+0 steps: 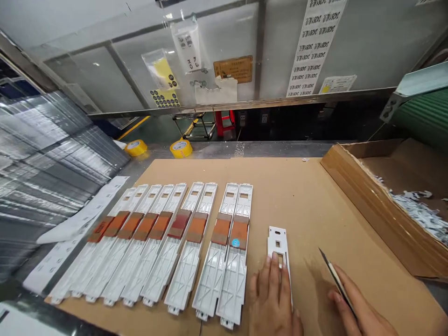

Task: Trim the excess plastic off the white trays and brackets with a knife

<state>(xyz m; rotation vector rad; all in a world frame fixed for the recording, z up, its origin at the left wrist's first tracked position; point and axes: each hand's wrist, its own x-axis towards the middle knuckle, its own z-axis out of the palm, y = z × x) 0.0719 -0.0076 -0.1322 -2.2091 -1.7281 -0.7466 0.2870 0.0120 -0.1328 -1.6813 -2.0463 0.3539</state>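
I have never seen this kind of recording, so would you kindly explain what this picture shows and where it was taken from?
There is no machine here: a person works with bare hands, seen by a camera worn on the head, looking forward and down. The left hand rests on a white part lying on a brown sheet. The right hand holds a thin, pointed blade. Further left lies a row of long white pieces, each crossed by a reddish or orange-brown block. At right, a cardboard box holds pale scraps.

Smooth plastic strips (233,280), matt cardboard sheet (287,196), glossy tape rolls (181,153), metal blade (328,262)
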